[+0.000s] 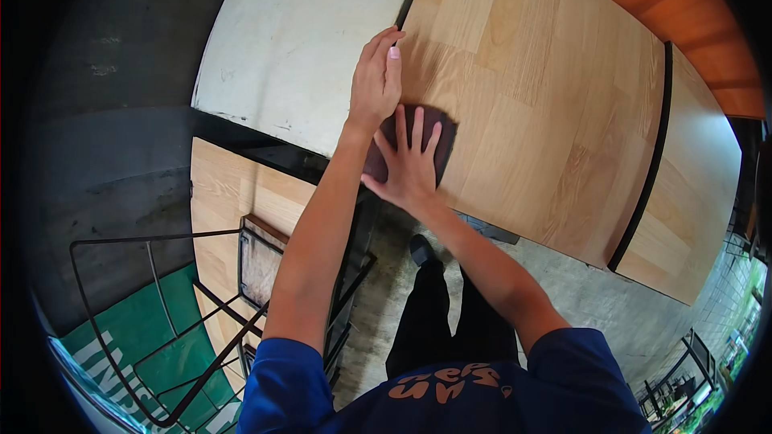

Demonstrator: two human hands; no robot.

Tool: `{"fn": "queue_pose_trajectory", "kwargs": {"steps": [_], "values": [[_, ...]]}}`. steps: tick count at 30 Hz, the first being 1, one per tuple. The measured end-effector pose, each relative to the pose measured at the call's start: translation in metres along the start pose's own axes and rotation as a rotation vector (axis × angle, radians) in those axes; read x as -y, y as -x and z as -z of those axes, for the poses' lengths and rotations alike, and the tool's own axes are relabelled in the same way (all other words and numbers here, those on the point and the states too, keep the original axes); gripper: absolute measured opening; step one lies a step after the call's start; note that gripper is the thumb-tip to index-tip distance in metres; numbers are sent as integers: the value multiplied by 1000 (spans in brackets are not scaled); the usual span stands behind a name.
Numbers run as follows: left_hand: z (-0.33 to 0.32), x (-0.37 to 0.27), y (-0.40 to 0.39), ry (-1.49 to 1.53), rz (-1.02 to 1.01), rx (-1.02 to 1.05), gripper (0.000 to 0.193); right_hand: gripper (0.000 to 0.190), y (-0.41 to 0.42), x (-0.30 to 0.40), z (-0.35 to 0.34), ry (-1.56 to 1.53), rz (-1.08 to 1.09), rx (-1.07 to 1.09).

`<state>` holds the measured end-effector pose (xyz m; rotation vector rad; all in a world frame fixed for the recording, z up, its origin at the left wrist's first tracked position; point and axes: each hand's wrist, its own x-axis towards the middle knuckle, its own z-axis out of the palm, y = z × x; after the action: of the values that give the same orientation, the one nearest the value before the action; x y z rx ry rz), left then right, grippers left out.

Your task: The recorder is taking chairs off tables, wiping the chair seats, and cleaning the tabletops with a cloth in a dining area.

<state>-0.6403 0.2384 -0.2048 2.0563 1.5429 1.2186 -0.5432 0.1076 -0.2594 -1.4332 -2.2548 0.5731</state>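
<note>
A dark brown, roughly square pad [445,147], its material not clear, lies at the near left corner of a wood-grain tabletop [543,108]. Flat on top of it, with fingers spread, rests my right hand [410,163]. My left hand [379,81] is just beyond the pad, over the dark seam between the wood-grain top and a whitish tabletop [301,42]; its fingers are close together and slightly bent. Nothing shows in the left hand, though its palm is partly hidden.
Upturned metal-framed furniture [151,241] stands on a lower wood-grain top [220,193] at the left, above a green panel [175,307] with white lettering. Another wood-grain top [681,193] adjoins at the right. An orange surface [663,12] borders the far side.
</note>
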Motion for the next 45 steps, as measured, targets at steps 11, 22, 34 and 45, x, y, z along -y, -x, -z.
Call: {"fn": "queue_pose_trajectory", "kwargs": {"steps": [11, 22, 34, 45], "values": [[-39, 19, -3, -193, 119, 215, 42, 103, -6, -59, 36, -4, -14, -68], [-103, 30, -15, -434, 107, 181, 58, 104, -163, -220, 106, 311, -47, -194], [-97, 21, -19, -512, 107, 246, 77, 104, -273, -307, 136, 517, -194, -194], [-98, 24, -19, -503, 128, 194, 66, 105, -175, -256, 129, 302, -62, -153]]}}
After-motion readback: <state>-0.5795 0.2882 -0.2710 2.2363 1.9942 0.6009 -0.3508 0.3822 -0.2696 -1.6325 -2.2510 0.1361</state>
